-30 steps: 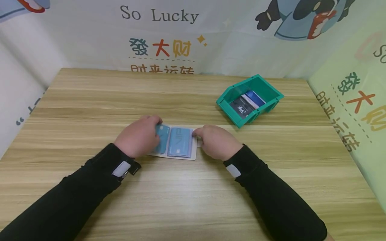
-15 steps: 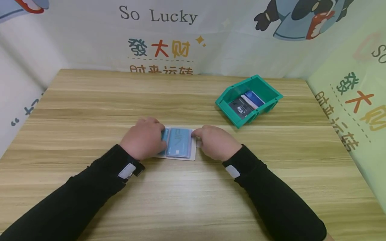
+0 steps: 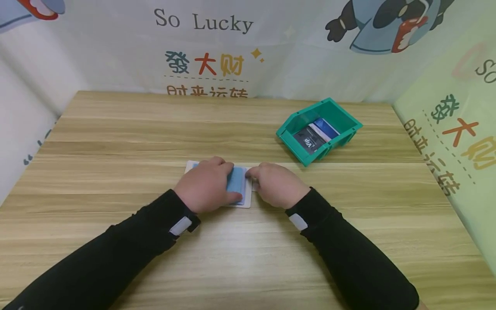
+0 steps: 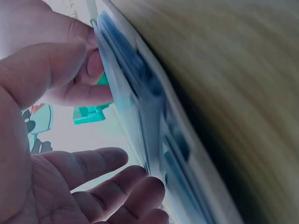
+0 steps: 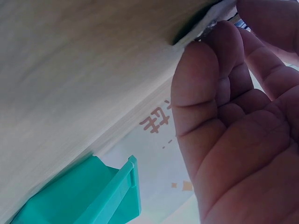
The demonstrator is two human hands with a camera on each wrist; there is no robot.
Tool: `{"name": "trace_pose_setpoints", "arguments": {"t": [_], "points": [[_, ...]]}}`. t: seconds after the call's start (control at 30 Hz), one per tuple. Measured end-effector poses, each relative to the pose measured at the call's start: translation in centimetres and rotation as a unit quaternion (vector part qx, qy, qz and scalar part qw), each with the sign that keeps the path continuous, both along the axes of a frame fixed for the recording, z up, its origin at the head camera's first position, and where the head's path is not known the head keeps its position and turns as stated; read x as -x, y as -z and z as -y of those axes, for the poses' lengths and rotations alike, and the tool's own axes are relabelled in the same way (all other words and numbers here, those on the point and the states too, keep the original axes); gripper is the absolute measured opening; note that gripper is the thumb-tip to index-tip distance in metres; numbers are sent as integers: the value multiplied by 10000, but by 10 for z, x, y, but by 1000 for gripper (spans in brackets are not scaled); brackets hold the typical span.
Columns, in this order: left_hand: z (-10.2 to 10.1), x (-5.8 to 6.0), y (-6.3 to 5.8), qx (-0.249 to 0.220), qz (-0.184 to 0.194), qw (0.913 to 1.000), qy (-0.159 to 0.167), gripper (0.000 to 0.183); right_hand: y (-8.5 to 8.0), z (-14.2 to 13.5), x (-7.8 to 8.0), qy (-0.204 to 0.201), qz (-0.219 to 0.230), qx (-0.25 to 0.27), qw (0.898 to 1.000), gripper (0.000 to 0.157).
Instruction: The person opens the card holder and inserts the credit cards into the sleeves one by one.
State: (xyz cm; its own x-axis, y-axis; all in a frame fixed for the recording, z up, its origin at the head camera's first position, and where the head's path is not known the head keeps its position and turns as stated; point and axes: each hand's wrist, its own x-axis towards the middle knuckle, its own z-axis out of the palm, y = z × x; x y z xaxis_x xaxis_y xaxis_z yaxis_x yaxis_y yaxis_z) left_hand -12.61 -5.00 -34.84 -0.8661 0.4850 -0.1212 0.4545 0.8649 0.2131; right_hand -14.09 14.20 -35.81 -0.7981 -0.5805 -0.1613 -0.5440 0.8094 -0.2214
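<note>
A white card holder (image 3: 248, 199) lies spread flat on the table in the head view, with blue cards (image 3: 235, 180) in clear pockets. Over its left and middle part is my left hand (image 3: 207, 185), thumb and fingers spread apart, hiding most of the cards. The left wrist view shows these fingers held loosely beside the holder (image 4: 187, 140) and its layered pockets. At the right edge of the holder, my right hand (image 3: 277, 186) pinches the border between thumb and curled fingers. From the right wrist, a pale edge of the holder (image 5: 208, 21) shows at the fingertips.
A green bin (image 3: 286, 140) stands at the back right of the wooden table (image 3: 155, 125). Inside it lie a black VIP card (image 3: 309, 138) and a blue card (image 3: 327, 128). Printed cloth (image 3: 294, 64) hangs behind the table and along its sides.
My left hand has slid rightward across the holder, from the left pocket to over the right one. My right hand keeps its pinch at the right edge.
</note>
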Motion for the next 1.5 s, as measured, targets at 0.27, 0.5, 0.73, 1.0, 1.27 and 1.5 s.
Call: {"name": "trace_pose_setpoints", "arguments": {"t": [0.27,0.5,0.73,1.0,1.27,1.5], "points": [[-7,-4,5,291,-143,9995,28,94,0,0,-1,-54,-36,42,10000,31],[-9,-5,6,378,-152,9992,38,92,0,-1,-2,-98,-93,67,9999,31],[-9,-5,6,334,-74,9994,-36,89,0,-1,-2,-115,-127,15,9999,31],[-8,-7,0,206,99,9997,-108,86,0,0,-3,-78,-148,-46,9998,32],[-4,-9,-8,-106,202,9997,-89,76,1,-1,-3,-147,-240,7,9996,31],[3,-12,-16,-248,286,9993,-63,64,1,-1,-3,-119,-259,-20,9996,31]]}}
